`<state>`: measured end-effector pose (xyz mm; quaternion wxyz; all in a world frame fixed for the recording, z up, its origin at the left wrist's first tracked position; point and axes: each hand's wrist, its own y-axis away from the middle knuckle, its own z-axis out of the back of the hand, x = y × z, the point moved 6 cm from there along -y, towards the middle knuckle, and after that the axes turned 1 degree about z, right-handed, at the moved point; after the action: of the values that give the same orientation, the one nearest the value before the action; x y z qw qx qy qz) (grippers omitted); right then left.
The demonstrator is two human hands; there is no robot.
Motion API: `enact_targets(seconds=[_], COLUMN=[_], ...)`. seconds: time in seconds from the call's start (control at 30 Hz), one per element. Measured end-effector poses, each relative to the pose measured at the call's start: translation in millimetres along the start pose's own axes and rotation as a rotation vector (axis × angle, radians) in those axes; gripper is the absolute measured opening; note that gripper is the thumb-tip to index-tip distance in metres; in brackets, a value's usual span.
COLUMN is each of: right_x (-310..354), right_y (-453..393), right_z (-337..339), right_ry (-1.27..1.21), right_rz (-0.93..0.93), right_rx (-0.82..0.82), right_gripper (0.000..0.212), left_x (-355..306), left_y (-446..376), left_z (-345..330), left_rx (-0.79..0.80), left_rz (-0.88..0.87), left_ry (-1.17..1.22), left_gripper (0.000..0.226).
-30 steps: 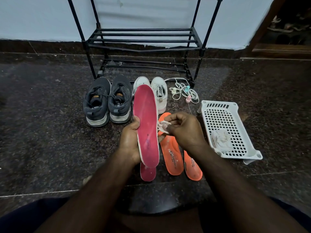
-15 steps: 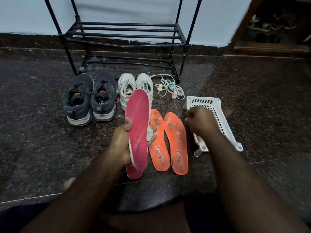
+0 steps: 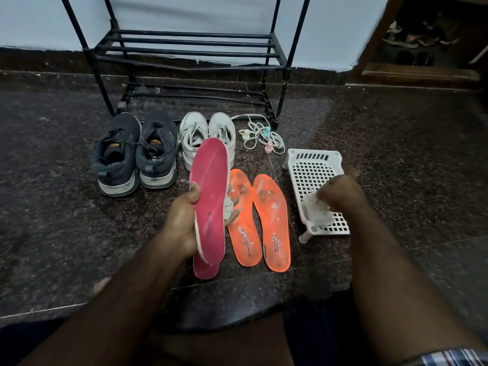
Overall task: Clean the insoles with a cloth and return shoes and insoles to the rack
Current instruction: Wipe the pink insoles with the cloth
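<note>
My left hand (image 3: 182, 223) grips a pink insole (image 3: 211, 196) upright, with a small white cloth scrap (image 3: 228, 207) pinched against its right edge. A second pink insole (image 3: 205, 268) lies on the floor under it. Two orange insoles (image 3: 260, 220) lie side by side to the right. My right hand (image 3: 340, 192) reaches into the white plastic basket (image 3: 311, 170) and closes on a white cloth (image 3: 315, 208) lying there. Dark sneakers (image 3: 133, 151) and white sneakers (image 3: 206, 136) stand in front of the black shoe rack (image 3: 190, 48).
White laces with coloured clips (image 3: 261, 138) lie on the dark stone floor beside the rack's right leg. A wooden doorway with other footwear (image 3: 420, 38) is at the upper right. My legs are at the bottom of the view.
My right hand left the pink insole and moved right to the basket, where it now closes on the cloth. My left hand keeps holding the insole with the scrap.
</note>
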<state>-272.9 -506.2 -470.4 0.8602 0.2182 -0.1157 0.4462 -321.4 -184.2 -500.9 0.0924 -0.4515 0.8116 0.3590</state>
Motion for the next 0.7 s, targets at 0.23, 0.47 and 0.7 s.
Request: enact_targets(seconds=[0.23, 0.47, 0.7], right_x=[16, 84, 154], right_y=[24, 68, 127], right_z=[7, 6, -38], right_ry=[-0.745, -1.09, -0.605], right_rz=[-0.01, 0.219, 0.762], right_rx=[0.159, 0.297, 0.115], right_gripper=[0.026, 0.017, 0.022], left_x=[0, -1, 0], left_y=[-2, -1, 8], left_z=[1, 1, -14], left_rx=[0.011, -0.004, 0.054], left_rz=[0.011, 0.014, 0.013], left_ry=[0.036, 0.033, -0.04], left_gripper=[0.055, 0.049, 0.04])
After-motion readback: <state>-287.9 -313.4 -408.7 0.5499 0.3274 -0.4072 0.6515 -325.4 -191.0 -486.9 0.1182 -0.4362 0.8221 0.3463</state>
